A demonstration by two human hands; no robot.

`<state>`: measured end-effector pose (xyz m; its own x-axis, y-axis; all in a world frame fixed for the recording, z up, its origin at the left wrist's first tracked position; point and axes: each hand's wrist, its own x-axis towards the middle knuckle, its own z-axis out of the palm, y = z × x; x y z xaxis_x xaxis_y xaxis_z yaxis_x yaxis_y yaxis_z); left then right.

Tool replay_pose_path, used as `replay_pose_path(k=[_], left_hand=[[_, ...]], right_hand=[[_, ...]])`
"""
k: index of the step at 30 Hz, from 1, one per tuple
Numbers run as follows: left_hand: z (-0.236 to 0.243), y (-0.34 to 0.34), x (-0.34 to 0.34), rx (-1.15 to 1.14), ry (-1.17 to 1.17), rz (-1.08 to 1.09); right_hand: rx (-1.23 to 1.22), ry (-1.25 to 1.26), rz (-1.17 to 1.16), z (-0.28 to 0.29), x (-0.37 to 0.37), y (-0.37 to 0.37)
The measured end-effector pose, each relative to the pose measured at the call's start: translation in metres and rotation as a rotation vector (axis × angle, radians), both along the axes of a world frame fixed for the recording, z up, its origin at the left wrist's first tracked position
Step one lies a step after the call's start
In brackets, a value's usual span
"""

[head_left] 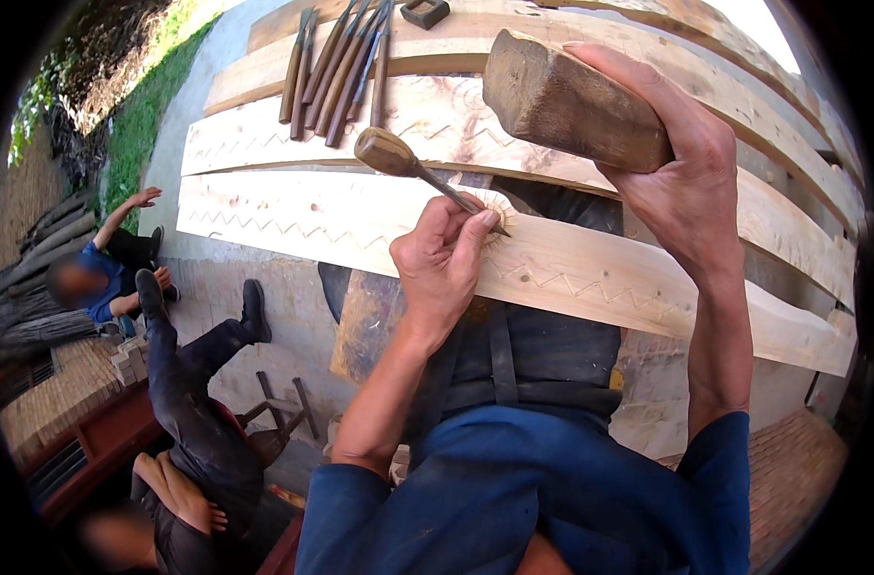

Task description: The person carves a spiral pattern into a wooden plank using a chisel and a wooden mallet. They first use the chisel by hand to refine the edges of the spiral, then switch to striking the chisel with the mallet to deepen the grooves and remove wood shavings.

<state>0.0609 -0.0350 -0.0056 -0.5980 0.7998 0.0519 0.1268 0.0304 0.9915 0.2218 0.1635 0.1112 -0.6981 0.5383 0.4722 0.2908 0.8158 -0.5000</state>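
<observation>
My left hand (437, 264) is closed round the steel shank of a wood chisel (387, 151), low down near its blade. The chisel leans, with its wooden handle up and to the left and its tip at a pale plank (571, 276). Zigzag lines run along this plank, and a round carved pattern (497, 213) shows right by the tip, partly hidden by my fingers. My right hand (681, 177) grips a thick, worn wooden mallet (561, 101), raised up and to the right of the chisel handle, apart from it.
Several chisels (336, 81) lie on the planks beyond, near a small dark hollow block (424, 12). Another zigzag-marked plank (250, 142) lies alongside. Two people sit at the left, one with an outstretched leg (216, 350) towards the bench. A wooden stool (283, 407) stands nearby.
</observation>
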Motion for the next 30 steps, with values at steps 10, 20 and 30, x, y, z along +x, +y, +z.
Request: replay_pose_path(k=[10,20,30], left_hand=[[-0.005,-0.004,0.005,-0.024,-0.027,0.019],[-0.010,-0.005,0.003,-0.027,0.038,0.013],[-0.009,-0.006,0.001,-0.066,0.079,0.024]], right_hand=[[-0.029,-0.042,0.026,-0.007,-0.001,-0.003],[-0.087,-0.065,0.029,-0.008,-0.010,-0.007],[-0.112,-0.060,0.027,-0.007,-0.018,-0.008]])
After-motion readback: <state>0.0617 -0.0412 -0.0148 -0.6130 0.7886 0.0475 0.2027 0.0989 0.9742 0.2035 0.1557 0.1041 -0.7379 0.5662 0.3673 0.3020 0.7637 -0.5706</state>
